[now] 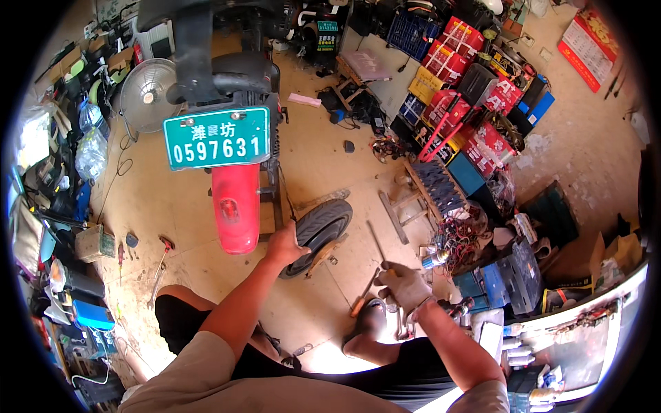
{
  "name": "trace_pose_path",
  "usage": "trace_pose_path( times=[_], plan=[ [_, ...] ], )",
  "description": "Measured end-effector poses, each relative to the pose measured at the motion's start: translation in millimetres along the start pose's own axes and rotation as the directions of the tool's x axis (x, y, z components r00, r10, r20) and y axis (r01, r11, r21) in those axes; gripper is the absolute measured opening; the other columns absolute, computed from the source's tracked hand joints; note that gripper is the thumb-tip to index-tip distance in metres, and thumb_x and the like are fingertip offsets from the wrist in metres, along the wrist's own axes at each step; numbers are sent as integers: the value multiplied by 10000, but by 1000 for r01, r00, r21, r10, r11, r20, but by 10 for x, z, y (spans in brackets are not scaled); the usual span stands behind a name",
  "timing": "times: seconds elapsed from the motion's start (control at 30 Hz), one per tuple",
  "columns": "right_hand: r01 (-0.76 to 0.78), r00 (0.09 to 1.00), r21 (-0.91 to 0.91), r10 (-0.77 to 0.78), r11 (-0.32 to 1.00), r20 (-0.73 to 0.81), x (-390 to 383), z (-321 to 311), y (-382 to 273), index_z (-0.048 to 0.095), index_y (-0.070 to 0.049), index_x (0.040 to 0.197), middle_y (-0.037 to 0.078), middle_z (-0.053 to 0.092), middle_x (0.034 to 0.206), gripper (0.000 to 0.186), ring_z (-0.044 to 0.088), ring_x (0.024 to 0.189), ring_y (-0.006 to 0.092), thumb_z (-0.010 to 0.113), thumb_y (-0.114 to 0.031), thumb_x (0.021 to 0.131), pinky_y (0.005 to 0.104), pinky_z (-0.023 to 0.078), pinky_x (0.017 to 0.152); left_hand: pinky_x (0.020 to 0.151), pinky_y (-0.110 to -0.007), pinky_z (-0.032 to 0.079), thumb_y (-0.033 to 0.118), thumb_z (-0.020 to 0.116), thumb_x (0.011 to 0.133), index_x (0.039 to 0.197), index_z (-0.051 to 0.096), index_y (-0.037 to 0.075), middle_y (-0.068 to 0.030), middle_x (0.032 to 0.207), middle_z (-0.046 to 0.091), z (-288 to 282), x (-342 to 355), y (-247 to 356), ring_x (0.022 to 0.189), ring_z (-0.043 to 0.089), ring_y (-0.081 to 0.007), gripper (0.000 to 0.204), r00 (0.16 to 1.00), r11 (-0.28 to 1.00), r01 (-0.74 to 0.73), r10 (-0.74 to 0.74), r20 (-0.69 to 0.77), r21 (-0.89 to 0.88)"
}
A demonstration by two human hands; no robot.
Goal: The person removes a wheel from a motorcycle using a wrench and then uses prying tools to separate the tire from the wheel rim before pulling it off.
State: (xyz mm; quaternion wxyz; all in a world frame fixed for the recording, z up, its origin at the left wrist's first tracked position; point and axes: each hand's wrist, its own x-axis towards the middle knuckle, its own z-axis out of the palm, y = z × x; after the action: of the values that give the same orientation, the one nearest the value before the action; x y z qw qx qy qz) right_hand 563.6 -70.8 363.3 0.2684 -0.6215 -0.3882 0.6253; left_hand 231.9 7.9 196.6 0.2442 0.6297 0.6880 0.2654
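A black tyre stands tilted on the floor beside the scooter, with part of a rusty brown piece showing at its near side. My bare left hand grips the tyre's left edge, thumb over the sidewall; the other fingers are partly hidden. To the right, my gloved right hand is closed around the handle end of a long screwdriver, whose thin metal shaft points away from me, apart from the tyre. An orange-handled screwdriver lies near my foot, just below the right hand.
The scooter's red rear mudguard and green plate stand ahead. A fan is at left, near a red-handled tool. Stacked red battery boxes, a wooden stool and tangled wires fill the right.
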Motion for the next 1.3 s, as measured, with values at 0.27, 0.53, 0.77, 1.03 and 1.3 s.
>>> trace_pose_path(
  times=[0.27,0.53,0.77,1.03,1.3],
  plan=[
    [273,958,-431,-282,860,44,-102,586,261,616,-23,1491,135,746,1013,544,719,641,190,703,-230,996,332,601,572,1016,-510,541,239,993,694,1313,576,-5,-270,1213,713,-182,167,-138,1204,673,-463,785,976,984,-158,168,136,-82],
    [285,940,-620,-341,731,30,-245,763,92,673,-8,1405,248,755,1250,502,742,1165,375,697,-284,986,413,574,1008,1119,-474,502,255,1006,673,1398,535,-38,-272,1468,577,-114,286,-122,1344,597,-433,912,980,983,-169,160,115,69],
    [379,893,-683,-440,625,93,-92,707,137,693,-20,1379,240,757,1232,486,737,1139,394,701,-271,963,437,577,1001,1116,-475,502,270,1024,631,1337,587,-40,-269,1375,642,-164,350,-159,1319,607,-439,886,968,980,-199,201,148,-29],
    [499,698,-850,-660,168,279,61,736,108,730,-84,1276,150,738,1095,376,722,1005,368,711,-161,908,484,580,883,1110,-478,502,237,1019,625,1302,616,-37,-272,1353,660,-156,455,-113,1321,611,-443,834,965,982,-181,187,186,-46],
    [295,623,-885,-630,-360,464,116,683,-148,706,-139,1280,57,690,1050,387,707,895,283,638,-159,899,443,556,766,1091,-484,513,276,1010,637,1235,634,-30,-277,1318,668,19,564,-171,1294,623,-453,770,966,972,-233,231,116,9]
  ],
)
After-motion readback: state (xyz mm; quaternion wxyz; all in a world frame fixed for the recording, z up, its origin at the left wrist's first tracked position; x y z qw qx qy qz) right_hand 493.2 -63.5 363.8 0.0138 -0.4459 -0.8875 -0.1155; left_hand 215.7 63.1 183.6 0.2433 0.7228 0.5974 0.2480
